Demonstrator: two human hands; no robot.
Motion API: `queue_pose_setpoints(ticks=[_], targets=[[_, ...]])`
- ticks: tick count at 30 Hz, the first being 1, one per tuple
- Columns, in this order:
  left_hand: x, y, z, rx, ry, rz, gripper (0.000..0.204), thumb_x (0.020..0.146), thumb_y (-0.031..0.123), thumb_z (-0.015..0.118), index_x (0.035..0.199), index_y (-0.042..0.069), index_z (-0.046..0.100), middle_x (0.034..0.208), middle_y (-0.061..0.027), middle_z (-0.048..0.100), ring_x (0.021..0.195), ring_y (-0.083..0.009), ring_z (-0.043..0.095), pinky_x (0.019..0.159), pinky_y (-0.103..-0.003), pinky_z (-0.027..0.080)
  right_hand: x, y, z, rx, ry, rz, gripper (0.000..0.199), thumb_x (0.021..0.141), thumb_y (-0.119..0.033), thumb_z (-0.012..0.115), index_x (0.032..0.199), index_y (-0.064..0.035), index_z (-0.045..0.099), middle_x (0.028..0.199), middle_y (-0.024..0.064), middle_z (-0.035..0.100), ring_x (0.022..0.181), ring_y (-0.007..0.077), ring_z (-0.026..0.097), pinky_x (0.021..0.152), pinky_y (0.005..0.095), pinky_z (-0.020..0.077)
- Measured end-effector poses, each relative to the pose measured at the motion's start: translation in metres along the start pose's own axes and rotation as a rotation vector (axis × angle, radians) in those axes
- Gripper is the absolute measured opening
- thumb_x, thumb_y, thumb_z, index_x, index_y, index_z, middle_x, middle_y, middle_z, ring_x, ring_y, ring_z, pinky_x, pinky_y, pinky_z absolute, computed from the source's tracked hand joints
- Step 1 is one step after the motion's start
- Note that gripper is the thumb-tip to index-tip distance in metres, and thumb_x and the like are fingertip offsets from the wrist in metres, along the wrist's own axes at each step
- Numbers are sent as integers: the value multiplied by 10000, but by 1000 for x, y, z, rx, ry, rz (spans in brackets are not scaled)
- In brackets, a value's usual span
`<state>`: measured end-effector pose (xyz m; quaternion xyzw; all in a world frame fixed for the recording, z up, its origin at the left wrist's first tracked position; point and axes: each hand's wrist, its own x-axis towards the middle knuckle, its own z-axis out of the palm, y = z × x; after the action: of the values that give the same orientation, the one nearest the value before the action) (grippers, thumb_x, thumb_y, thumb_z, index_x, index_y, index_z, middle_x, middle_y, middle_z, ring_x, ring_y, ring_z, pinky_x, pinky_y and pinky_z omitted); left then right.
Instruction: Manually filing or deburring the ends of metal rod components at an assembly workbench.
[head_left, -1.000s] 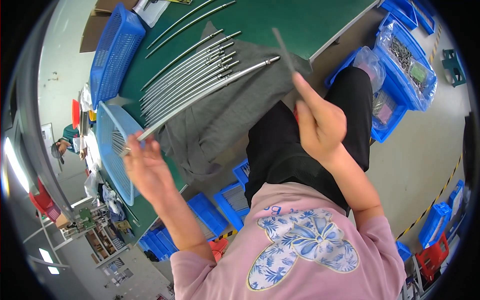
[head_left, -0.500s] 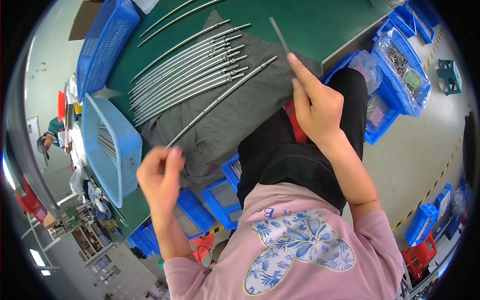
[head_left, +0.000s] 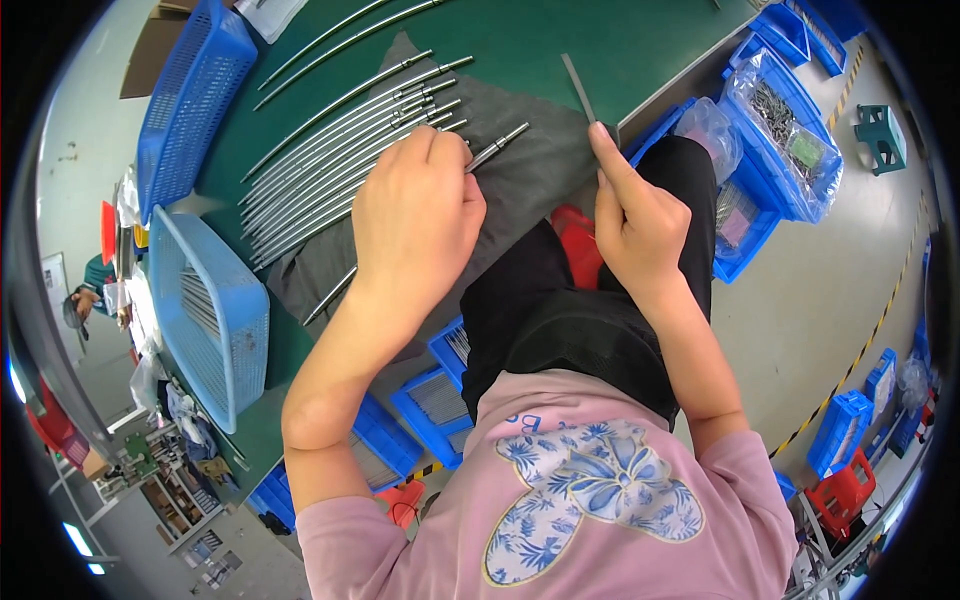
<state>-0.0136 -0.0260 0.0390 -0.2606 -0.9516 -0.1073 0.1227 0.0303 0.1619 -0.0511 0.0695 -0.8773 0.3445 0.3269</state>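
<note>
My left hand [head_left: 415, 205] is closed over a single metal rod [head_left: 498, 146] that lies slantwise on a dark grey cloth [head_left: 520, 185]. The fingertips are mostly hidden behind the hand, near the rod's collared end. The rod's other end [head_left: 328, 297] shows below my wrist. In my right hand [head_left: 645, 225], a thin flat grey strip [head_left: 577, 86] is pinched between thumb and forefinger, pointing up and away from the rod. Beside my left hand, several similar metal rods [head_left: 310, 195] with collars lie in a row, partly on the cloth.
Two blue mesh baskets stand left, the nearer basket [head_left: 245, 330] holding rods. Two more rods [head_left: 335, 50] lie farther back on the green table [head_left: 600, 30]. Blue bins [head_left: 765, 225] stand right of my leg, one with small metal parts. More bins [head_left: 430, 395] sit below the table edge.
My left hand has moved from the rod's near left end up and right to its collared end. The right hand still holds the strip, slightly lower. The view has shifted a little.
</note>
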Motion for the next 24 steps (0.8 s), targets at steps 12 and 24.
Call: queue_pose_setpoints(ticks=[12, 24], targets=[[-17, 14, -4, -272, -22, 61, 132, 692, 5, 676, 773, 54, 584, 768, -58, 561, 719, -260, 575, 606, -365, 468, 1, 2, 1, 119, 100, 7, 498, 734, 45, 622, 1206, -107, 661, 511, 33, 498, 385, 168, 441, 409, 287, 379], [-15, 11, 2, -541, -73, -34, 132, 719, 27, 741, 820, 37, 657, 772, -72, 578, 682, -225, 596, 590, -319, 476, -41, -36, -51, 166, -136, -47, 501, 671, 103, 599, 1162, 17, 655, 494, 12, 427, 375, 143, 418, 391, 287, 323]])
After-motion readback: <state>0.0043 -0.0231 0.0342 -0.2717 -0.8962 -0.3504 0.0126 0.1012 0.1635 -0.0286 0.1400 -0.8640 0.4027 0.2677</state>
